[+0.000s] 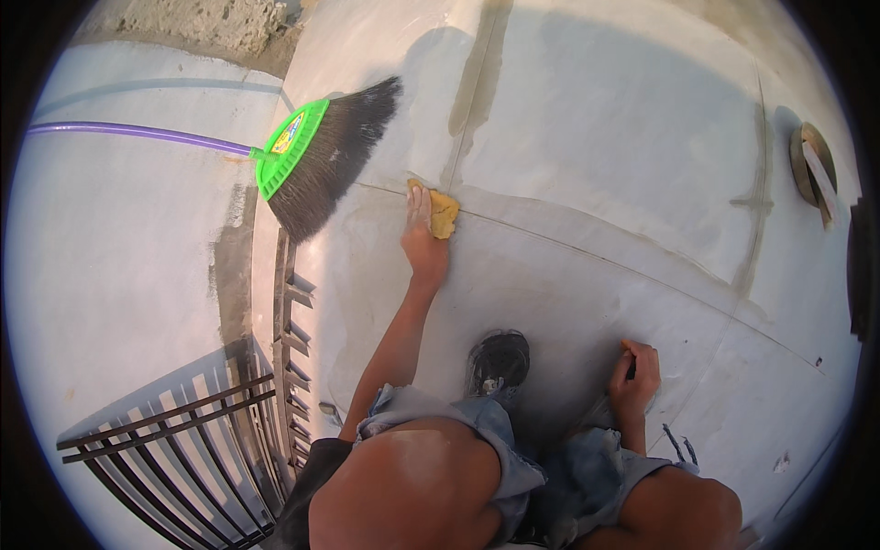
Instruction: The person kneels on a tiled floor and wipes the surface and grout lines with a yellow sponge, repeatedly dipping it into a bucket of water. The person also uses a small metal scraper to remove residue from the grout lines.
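Note:
Stretched forward, my left hand (423, 240) presses a ragged-edged yellow sponge (445, 216) onto the pale tiled floor, right where joint lines meet. Its fingers lie over the sponge's left side. On the right, my right hand (634, 378) is closed with curled fingers, low over the floor beside my knee. A small orange bit shows at its fingertips, too little to name. Damp grey strips (478, 82) run along the joints ahead of the sponge.
A broom (335, 151) with a green head and purple handle lies at the left. Dark metal railing (174, 426) stands lower left. A round tape-like roll (807, 165) sits far right. My black shoe (500, 359) is between the hands. Rough rubble (206, 27) lies at the far left.

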The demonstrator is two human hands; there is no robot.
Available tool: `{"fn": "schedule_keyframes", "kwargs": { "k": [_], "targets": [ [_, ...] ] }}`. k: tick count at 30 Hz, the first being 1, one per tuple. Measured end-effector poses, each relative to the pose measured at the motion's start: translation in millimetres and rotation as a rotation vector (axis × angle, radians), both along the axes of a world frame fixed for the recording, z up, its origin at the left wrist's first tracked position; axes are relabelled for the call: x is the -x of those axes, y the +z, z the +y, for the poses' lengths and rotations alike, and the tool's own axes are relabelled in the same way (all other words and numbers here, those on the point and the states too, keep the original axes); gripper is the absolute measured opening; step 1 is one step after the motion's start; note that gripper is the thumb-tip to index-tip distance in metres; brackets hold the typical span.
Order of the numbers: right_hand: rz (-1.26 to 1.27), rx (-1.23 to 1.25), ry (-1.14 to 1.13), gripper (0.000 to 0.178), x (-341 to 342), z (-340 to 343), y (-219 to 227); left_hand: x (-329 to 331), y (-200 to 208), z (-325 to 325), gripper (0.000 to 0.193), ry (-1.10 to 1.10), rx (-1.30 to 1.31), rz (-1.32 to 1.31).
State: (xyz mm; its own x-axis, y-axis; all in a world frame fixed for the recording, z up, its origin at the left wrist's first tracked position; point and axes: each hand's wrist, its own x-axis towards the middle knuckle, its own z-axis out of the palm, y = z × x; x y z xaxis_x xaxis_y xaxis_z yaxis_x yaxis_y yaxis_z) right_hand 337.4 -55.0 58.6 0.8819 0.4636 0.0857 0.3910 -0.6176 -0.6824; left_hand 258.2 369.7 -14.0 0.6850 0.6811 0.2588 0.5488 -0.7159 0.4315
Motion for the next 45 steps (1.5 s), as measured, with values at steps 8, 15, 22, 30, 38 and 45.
{"fn": "schedule_keyframes", "kwargs": {
  "k": [8, 15, 22, 30, 38, 45],
  "targets": [
    [-0.007, -0.064, -0.02, 0.025, 3.1, 0.6, -0.9, 69.3, 9.2, 87.4, 0.071, -0.033, -0.146, 0.244],
    [-0.023, 0.006, -0.001, 0.025, 2.6, 3.9, -2.7, 8.2, -6.4, 30.2, 0.073, 0.047, -0.009, 0.011],
    [-0.009, 0.058, 0.008, 0.023, 1.2, 1.8, 1.3, -93.4, -2.8, -148.5, 0.063, -0.687, 0.131, -0.115],
    [-0.043, -0.015, -0.017, 0.026, 1.2, -9.8, -9.0, -86.3, -3.0, -134.3, 0.075, -0.759, 0.044, -0.073],
    [-0.008, -0.053, -0.034, 0.023, -4.2, -4.9, -4.8, -85.6, -11.9, -56.8, 0.071, -0.377, 0.014, -0.052],
    [0.01, -0.019, 0.015, 0.024, 1.4, 2.8, -7.2, -164.1, -14.2, -279.3, 0.051, -1.11, 0.031, -0.104]
  ]
}}
